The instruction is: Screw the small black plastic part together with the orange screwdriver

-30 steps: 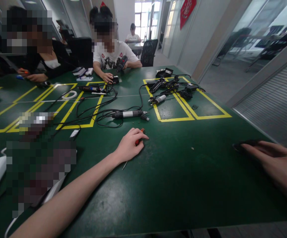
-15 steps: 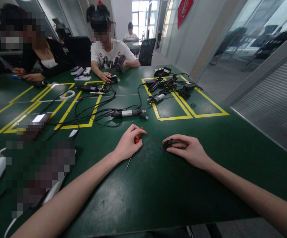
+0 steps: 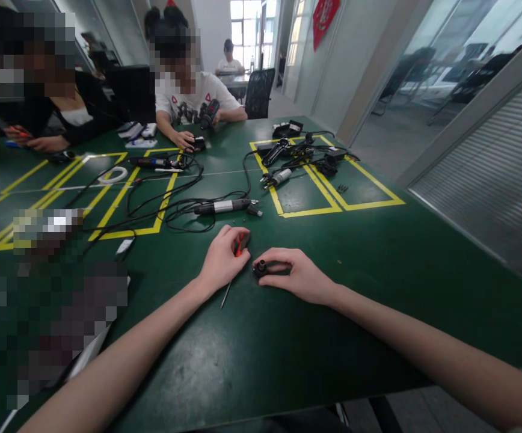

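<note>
In the head view, handling both pieces well probably means the right hand is pinching the small black part lightly by its sides, while the left hand is keeping the thin shaft angled clear of it. The left fingers are curling around the orange handle of the screwdriver, its shaft emerging below them toward the wearer. The black part is sitting between the right thumb and fingertips, just beside the left fingertips. Beyond the left fingers, a grey-and-black tool is lying on the table.
</note>
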`<state>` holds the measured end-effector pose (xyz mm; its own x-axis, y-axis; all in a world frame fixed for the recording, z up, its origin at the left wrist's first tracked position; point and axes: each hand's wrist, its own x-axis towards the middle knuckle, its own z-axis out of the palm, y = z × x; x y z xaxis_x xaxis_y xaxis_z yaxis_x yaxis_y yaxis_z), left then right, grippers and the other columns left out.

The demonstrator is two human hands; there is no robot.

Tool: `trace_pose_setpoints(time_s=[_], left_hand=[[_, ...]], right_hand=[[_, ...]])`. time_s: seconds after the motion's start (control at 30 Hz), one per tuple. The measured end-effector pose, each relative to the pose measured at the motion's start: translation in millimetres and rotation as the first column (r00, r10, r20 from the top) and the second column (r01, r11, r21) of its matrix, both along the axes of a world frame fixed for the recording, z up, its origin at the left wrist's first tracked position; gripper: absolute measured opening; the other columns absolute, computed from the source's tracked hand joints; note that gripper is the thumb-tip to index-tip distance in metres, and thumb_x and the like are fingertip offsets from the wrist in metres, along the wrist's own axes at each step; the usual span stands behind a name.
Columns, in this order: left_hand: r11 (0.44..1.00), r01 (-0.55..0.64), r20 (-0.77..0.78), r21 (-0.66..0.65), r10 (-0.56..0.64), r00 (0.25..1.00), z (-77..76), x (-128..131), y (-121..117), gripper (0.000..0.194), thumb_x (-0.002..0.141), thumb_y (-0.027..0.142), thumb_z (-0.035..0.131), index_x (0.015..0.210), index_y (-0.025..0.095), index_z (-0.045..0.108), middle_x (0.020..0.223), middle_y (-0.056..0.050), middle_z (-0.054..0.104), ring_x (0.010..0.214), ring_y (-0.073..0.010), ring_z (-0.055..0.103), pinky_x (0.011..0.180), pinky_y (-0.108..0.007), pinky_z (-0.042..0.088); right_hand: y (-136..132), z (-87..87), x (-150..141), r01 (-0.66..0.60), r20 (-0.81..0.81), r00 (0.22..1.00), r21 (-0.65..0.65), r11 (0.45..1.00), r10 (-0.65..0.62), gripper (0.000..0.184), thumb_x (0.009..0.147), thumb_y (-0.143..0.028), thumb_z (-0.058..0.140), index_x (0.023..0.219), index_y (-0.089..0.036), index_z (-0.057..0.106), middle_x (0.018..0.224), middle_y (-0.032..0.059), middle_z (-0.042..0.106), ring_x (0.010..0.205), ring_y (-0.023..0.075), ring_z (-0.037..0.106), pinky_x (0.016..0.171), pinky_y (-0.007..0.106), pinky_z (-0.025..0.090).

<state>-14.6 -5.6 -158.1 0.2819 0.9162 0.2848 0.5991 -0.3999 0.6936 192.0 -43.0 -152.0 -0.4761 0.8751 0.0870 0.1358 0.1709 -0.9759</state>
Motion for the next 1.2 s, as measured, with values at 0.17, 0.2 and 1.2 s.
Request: trace_pose_setpoints(time_s=[0.17, 0.2, 1.2], left_hand=[[0.985, -0.103, -0.078, -0.141, 0.092, 0.993, 3.3, 3, -1, 0.055, 0.077, 0.015, 0.066, 0.131, 0.019, 0.066, 0.069, 0.006, 0.058, 0.061, -0.0138, 0.054, 0.061, -0.026, 0.038], [0.982, -0.110, -0.063, -0.152, 0.101, 0.993, 4.1, 3, -1, 0.057, 0.075, 0.016, 0.066, 0.133, 0.019, 0.066, 0.068, 0.007, 0.058, 0.060, -0.0135, 0.054, 0.061, -0.026, 0.038], [0.956, 0.290, 0.621, -0.029, -0.211, 0.755, 83.4, 2, -22, 0.032, 0.071, 0.032, 0.092, 0.089, 0.019, 0.069, 0.080, 0.001, 0.072, 0.069, -0.0124, 0.067, 0.068, -0.023, 0.057]], right_hand=[[2, -7.0, -7, -0.029, -0.050, 0.998, -0.027, 0.999, 0.027, 0.032, 0.076, -0.037, 0.087, 0.102, -0.018, 0.079, 0.106, 0.0053, 0.078, 0.103, 0.0222, 0.076, 0.102, 0.040, 0.062], [2, -7.4, -6, -0.035, -0.053, 0.998, -0.042, 0.998, 0.033, 0.034, 0.076, -0.037, 0.087, 0.103, -0.018, 0.079, 0.106, 0.0058, 0.079, 0.104, 0.0230, 0.077, 0.104, 0.042, 0.062], [8, 105.0, -18, 0.251, -0.132, 0.968, 0.462, 0.851, -0.214, 0.039, 0.086, -0.051, 0.079, 0.077, -0.016, 0.067, 0.073, -0.0021, 0.056, 0.064, 0.0100, 0.048, 0.056, 0.025, 0.040]])
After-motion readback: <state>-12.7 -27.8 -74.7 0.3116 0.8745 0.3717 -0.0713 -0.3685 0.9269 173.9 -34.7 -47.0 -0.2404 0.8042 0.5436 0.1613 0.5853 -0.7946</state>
